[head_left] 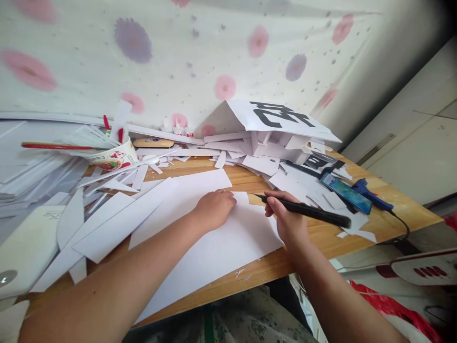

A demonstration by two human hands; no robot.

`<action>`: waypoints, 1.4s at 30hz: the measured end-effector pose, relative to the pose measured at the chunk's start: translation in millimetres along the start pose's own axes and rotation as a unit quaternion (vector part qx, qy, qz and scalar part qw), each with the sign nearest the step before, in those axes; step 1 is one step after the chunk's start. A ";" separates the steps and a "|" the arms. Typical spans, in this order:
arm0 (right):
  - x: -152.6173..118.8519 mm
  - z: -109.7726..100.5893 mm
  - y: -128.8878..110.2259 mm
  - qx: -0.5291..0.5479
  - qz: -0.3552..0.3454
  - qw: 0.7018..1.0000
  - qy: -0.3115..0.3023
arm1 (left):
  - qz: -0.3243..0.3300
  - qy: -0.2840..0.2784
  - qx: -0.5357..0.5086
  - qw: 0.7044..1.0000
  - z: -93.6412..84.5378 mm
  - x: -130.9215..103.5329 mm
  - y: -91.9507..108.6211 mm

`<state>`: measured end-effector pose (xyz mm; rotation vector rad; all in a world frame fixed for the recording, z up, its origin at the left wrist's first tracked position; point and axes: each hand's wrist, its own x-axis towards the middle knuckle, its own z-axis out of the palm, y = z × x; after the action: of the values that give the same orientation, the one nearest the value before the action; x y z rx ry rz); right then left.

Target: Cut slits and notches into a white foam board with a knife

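Note:
A large white sheet (214, 257) lies on the wooden table (400, 205), reaching its front edge. Pressing on its upper part is my left hand (216, 209), fingers curled together; whether anything is under them is hidden. My right hand (287, 219) grips a black pen-like tool (314, 212) just right of the sheet, its pointed tip aimed left toward my left hand. A small white piece (242, 197) shows beside my left fingertips. Another white sheet (203, 183) lies behind my left hand.
Paper strips and offcuts (121, 214) cover the left side beside a paper cup (117, 155) of tools. At the back stands a white paper model (278, 119). A phone (346, 190) and a blue glue gun (373, 195) lie at the right.

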<state>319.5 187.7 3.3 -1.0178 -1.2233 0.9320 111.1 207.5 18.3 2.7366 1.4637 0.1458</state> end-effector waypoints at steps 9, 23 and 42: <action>1.7 4.6 18.2 -0.238 -0.013 0.968 -0.079 | 0.031 0.059 -0.060 0.996 24.5 -5.2 -18.1; -2.3 10.8 8.7 -0.303 -0.062 0.945 -0.106 | 0.033 0.073 -0.089 0.993 23.5 -3.3 -21.2; 0.7 7.3 14.3 -0.296 -0.194 0.919 -0.175 | 0.007 0.066 -0.091 0.994 25.6 -3.2 -20.8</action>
<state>312.0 193.2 -9.8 -1.0327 -2.0041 0.4368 94.7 216.7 -9.0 2.6354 1.3832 0.4454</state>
